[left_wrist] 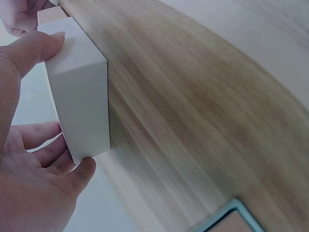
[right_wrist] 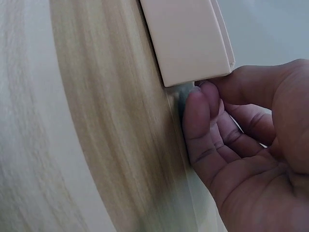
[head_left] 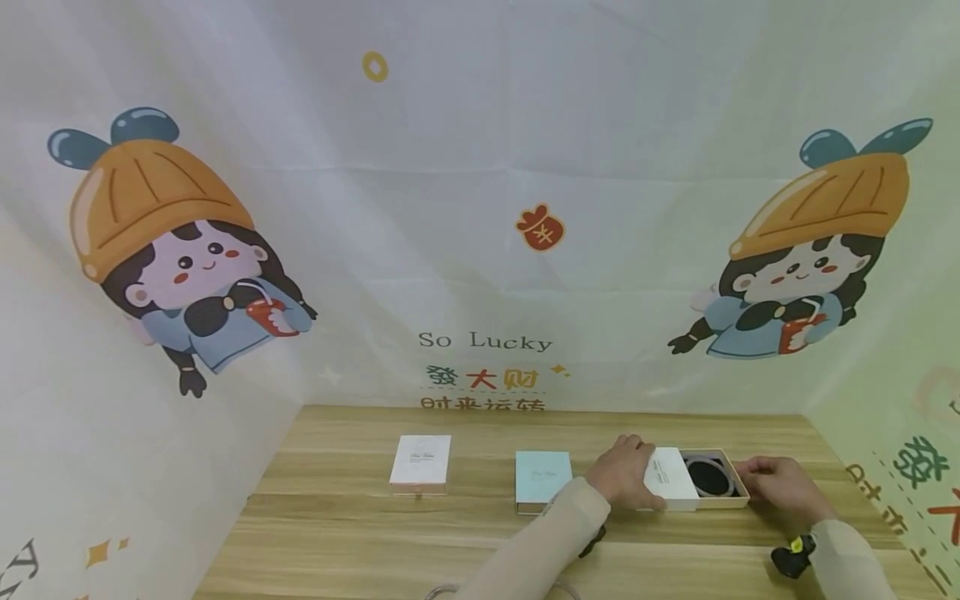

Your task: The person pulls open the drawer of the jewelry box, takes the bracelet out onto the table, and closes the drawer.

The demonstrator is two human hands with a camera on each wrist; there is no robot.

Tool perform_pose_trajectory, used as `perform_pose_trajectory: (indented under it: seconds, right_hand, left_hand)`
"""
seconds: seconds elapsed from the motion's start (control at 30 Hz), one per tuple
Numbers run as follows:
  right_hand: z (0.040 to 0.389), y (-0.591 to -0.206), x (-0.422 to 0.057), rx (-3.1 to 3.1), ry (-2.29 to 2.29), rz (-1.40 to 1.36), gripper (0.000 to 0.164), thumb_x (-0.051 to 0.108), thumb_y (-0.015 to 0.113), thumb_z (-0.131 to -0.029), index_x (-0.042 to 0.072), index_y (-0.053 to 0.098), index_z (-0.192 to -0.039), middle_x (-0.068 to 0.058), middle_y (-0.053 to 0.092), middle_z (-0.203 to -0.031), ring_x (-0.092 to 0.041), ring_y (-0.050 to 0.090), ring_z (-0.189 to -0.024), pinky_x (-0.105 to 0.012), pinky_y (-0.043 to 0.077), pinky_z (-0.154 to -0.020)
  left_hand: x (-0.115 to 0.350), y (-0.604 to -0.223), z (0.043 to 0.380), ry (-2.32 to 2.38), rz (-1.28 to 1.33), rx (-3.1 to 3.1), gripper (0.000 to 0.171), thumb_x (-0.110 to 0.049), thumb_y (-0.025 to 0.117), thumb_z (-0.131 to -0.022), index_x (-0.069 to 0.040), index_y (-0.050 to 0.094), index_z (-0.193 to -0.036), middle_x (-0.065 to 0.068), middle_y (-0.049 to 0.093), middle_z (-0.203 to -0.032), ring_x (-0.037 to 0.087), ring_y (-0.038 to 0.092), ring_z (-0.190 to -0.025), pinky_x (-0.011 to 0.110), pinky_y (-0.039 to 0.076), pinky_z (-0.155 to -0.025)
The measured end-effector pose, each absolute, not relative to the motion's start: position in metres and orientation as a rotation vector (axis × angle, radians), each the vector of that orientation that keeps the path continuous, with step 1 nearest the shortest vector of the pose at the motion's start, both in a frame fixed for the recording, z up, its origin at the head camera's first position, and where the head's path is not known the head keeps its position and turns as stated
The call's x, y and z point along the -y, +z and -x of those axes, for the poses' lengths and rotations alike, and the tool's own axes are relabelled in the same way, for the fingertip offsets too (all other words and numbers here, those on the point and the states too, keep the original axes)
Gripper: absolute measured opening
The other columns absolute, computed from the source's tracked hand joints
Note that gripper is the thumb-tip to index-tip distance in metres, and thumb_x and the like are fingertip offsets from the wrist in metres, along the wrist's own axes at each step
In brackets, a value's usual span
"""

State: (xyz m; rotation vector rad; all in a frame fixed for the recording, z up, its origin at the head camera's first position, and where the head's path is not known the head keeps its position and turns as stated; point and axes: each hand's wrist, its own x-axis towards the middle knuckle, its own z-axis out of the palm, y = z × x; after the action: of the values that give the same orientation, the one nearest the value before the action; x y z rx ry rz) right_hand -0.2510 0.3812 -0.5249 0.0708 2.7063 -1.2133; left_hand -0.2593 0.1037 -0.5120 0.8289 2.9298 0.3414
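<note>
My left hand (head_left: 624, 471) grips the white sleeve (head_left: 677, 479) of a slide-out box at the right of the table. Its thumb lies on the near side in the left wrist view, and its fingers bend round the other side. From the sleeve's right end sticks the pale inner drawer (head_left: 723, 502), partly pulled out. Inside shows a grey bangle (head_left: 708, 459) on a black insert. My right hand (head_left: 783, 483) is at the drawer's outer end. Close up, its thumb and index finger (right_wrist: 197, 113) pinch a small pull tab, mostly hidden, just off the drawer's end.
A white box (head_left: 420, 460) stands at the left of the wooden table (head_left: 337, 533), and a turquoise box (head_left: 542, 477) near its middle, close to my left forearm. A ring-shaped thing (head_left: 441, 592) shows at the bottom edge. Printed cloth walls (head_left: 480, 283) enclose the table.
</note>
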Motion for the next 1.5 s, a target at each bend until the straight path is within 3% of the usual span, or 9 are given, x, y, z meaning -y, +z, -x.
perform_pose_trajectory:
  seconds: [0.43, 0.53, 0.67, 0.8, 1.17, 1.5]
  right_hand:
    - [0.243, -0.518, -0.386, -2.700, -1.279, -0.029, 0.042, 0.014, 0.052, -0.103, -0.017, 0.051, -0.132, -0.026, 0.068, -0.112, -0.017, 0.070, -0.087, -0.031, 0.061, -0.072]
    - [0.241, -0.515, -0.385, -2.762, -1.222, 0.004, 0.049, 0.022, 0.057, -0.104, -0.013, 0.049, -0.137, -0.032, 0.064, -0.121, -0.029, 0.070, -0.098, -0.032, 0.060, -0.074]
    - [0.238, -0.510, -0.380, -2.842, -1.092, 0.068, 0.059, 0.032, 0.063, -0.102, -0.009, 0.048, -0.141, -0.038, 0.056, -0.133, -0.050, 0.063, -0.114, -0.042, 0.061, -0.079]
    - [0.235, -0.504, -0.373, -2.900, -0.994, 0.120, 0.063, 0.034, 0.068, -0.098, -0.006, 0.050, -0.143, -0.040, 0.050, -0.140, -0.056, 0.059, -0.117, -0.053, 0.059, -0.083]
    - [0.227, -0.504, -0.350, -3.106, -0.774, 0.437, 0.055, 0.026, 0.085, -0.083, 0.003, 0.066, -0.129, -0.032, 0.057, -0.135, -0.057, 0.055, -0.119, -0.069, 0.049, -0.090]
    - [0.230, -0.506, -0.334, -3.159, -0.627, 0.613, 0.050, 0.022, 0.085, -0.080, 0.002, 0.069, -0.123, -0.022, 0.067, -0.119, -0.042, 0.064, -0.107, -0.058, 0.054, -0.086]
  left_hand:
    - [-0.105, -0.515, 0.261, 0.351, -0.831, -2.924, 0.083, -0.056, 0.082, -0.080, -0.020, 0.050, -0.149, -0.010, 0.055, -0.140, 0.003, 0.049, -0.122, 0.013, 0.044, -0.100]
    - [-0.104, -0.514, 0.261, 0.353, -0.827, -2.925, 0.084, -0.055, 0.082, -0.080, -0.020, 0.050, -0.150, -0.010, 0.054, -0.141, 0.003, 0.049, -0.123, 0.013, 0.044, -0.100]
    - [-0.103, -0.513, 0.261, 0.361, -0.817, -2.923, 0.084, -0.055, 0.082, -0.081, -0.020, 0.050, -0.150, -0.010, 0.054, -0.141, 0.003, 0.049, -0.123, 0.013, 0.044, -0.100]
    - [-0.103, -0.514, 0.261, 0.369, -0.819, -2.925, 0.084, -0.054, 0.082, -0.081, -0.020, 0.050, -0.150, -0.010, 0.054, -0.139, 0.003, 0.048, -0.120, 0.013, 0.044, -0.099]
    - [-0.103, -0.515, 0.262, 0.368, -0.837, -2.932, 0.083, -0.054, 0.083, -0.080, -0.019, 0.051, -0.148, -0.010, 0.055, -0.136, 0.002, 0.048, -0.116, 0.012, 0.044, -0.096]
    - [-0.104, -0.516, 0.262, 0.351, -0.840, -2.931, 0.083, -0.055, 0.082, -0.080, -0.020, 0.050, -0.149, -0.010, 0.055, -0.137, 0.002, 0.048, -0.118, 0.013, 0.045, -0.096]
